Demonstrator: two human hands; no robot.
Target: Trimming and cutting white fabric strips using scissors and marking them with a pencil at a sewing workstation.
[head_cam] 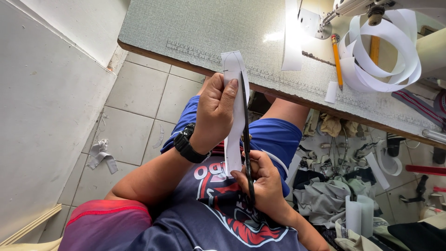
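Note:
My left hand [216, 111], with a black watch on its wrist, grips a long white strip [233, 69] of paper or fabric with pencil lines on it, thumb pressed near its top. My right hand [265, 183] holds black scissors [246, 135], whose blades run up along the strip's right edge. Both hands are in front of my lap, just below the table edge.
A grey-green sewing table [204, 28] with a printed ruler along its edge carries a pencil [337, 60], coiled white tape [385, 56] and a sewing machine [353, 7]. Fabric scraps [330, 195] pile on the tiled floor at right; a white scrap [102, 155] lies at left.

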